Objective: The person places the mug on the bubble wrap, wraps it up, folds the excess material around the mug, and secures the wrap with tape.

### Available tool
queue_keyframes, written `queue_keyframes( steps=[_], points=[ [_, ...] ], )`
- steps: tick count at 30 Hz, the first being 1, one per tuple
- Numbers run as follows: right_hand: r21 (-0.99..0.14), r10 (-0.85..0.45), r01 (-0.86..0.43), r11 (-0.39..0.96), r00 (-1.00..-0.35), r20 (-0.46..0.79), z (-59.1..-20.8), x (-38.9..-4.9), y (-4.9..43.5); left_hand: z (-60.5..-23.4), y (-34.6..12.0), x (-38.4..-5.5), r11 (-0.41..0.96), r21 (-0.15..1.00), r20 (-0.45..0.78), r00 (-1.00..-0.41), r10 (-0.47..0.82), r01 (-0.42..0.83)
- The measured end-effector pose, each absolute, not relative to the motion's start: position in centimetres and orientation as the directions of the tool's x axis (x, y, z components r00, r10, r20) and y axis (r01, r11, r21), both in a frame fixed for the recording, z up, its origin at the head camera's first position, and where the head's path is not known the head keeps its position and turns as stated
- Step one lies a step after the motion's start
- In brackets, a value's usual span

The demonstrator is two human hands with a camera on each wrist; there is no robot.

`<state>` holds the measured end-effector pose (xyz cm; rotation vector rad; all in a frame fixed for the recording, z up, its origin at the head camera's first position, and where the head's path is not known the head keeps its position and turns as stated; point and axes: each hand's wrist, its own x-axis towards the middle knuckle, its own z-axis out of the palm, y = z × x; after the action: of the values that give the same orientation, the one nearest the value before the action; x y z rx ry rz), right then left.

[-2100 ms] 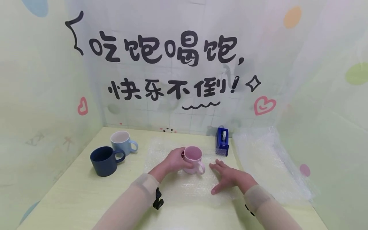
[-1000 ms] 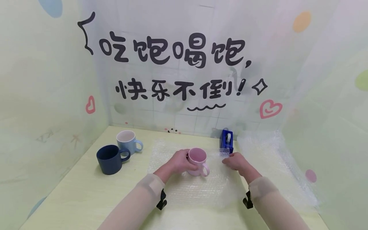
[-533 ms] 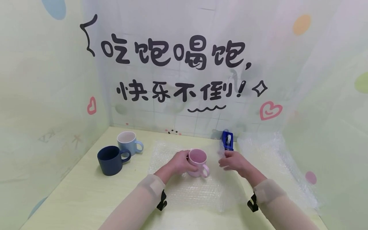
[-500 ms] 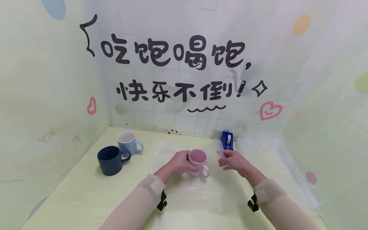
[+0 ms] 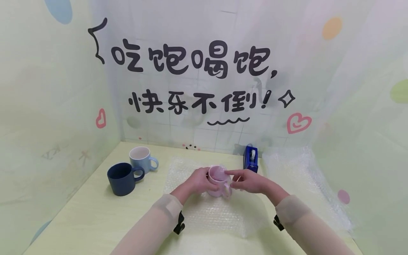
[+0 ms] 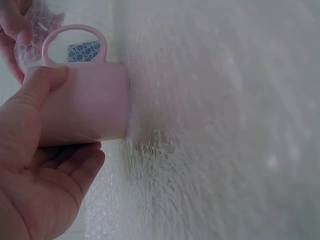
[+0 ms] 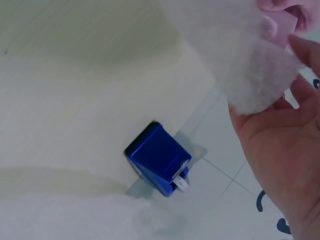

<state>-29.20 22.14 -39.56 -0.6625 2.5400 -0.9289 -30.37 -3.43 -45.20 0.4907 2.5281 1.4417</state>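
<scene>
My left hand (image 5: 198, 181) grips the body of a pink mug (image 6: 90, 102) from its left side, thumb across the near face and fingers behind. The mug stands upright on a sheet of clear bubble wrap (image 5: 210, 217), its handle turned to the right. With my right hand (image 5: 250, 181) I hold the right part of that sheet, lifted off the table and drawn up to the mug's rim. In the right wrist view the raised bubble wrap (image 7: 245, 65) lies between thumb and fingers and partly veils the mug.
A navy mug (image 5: 121, 182) and a light blue mug (image 5: 140, 163) stand at the left. Behind my right hand is a blue tape dispenser (image 5: 250, 160). More bubble wrap (image 5: 298, 187) lies along the table's right side, near the wall.
My right hand has gripped the sheet's right edge near the tape dispenser, raised it and brought it left to the mug's rim. The left hand has kept its hold on the mug.
</scene>
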Motion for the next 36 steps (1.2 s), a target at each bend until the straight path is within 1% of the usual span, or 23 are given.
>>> queue_keyframes(
  steps=[5,9,13,15,17,20,22,24,27,30,33,36],
  points=[
    [-0.560,-0.552,-0.357,0.747,-0.803,-0.225,-38.8,-29.6,22.3,-45.2,-3.3,-30.4,0.488,0.847,0.011,-0.924,0.382,0.212],
    [-0.490,-0.588,-0.420,0.764,-0.765,-0.261,-37.6,-30.1,22.1,-45.2,-3.1,-30.5,0.496,0.838,0.024,-0.924,0.383,0.227],
    [-0.392,-0.639,-0.531,0.752,-0.732,-0.236,-37.2,-30.6,21.4,-45.2,-3.0,-30.5,0.488,0.842,0.026,-0.922,0.386,0.228],
    [-0.349,-0.659,-0.574,0.741,-0.723,-0.210,-37.3,-30.8,21.0,-45.1,-3.3,-30.4,0.491,0.839,0.017,-0.913,0.409,0.235],
    [-0.316,-0.673,-0.606,0.730,-0.716,-0.183,-37.6,-30.9,20.7,-44.8,-3.9,-30.4,0.525,0.816,-0.015,-0.898,0.439,0.243],
    [-0.305,-0.662,-0.601,0.739,-0.730,-0.169,-38.0,-30.9,20.4,-43.6,-5.7,-30.7,0.612,0.744,-0.054,-0.889,0.456,0.269],
    [-0.305,-0.650,-0.588,0.749,-0.742,-0.165,-38.1,-30.8,20.3,-42.8,-7.2,-31.3,0.666,0.697,-0.052,-0.908,0.416,0.266],
    [-0.306,-0.640,-0.579,0.756,-0.751,-0.160,-38.3,-30.6,20.2,-42.2,-8.8,-32.0,0.715,0.658,-0.029,-0.941,0.337,0.236],
    [-0.309,-0.640,-0.580,0.754,-0.755,-0.143,-38.6,-30.4,20.2,-42.1,-10.9,-32.8,0.784,0.604,-0.014,-0.982,0.186,0.140],
    [-0.310,-0.652,-0.595,0.741,-0.749,-0.121,-38.8,-30.4,20.2,-42.5,-12.3,-33.1,0.836,0.546,-0.046,-0.995,0.083,0.045],
    [-0.306,-0.659,-0.605,0.735,-0.745,-0.108,-38.8,-30.4,20.2,-42.7,-13.2,-33.0,0.850,0.527,-0.102,-0.993,0.065,0.002],
    [-0.313,-0.652,-0.597,0.738,-0.751,-0.106,-38.8,-30.5,20.1,-42.6,-13.9,-32.9,0.844,0.537,-0.115,-0.990,0.080,0.006]
  ],
)
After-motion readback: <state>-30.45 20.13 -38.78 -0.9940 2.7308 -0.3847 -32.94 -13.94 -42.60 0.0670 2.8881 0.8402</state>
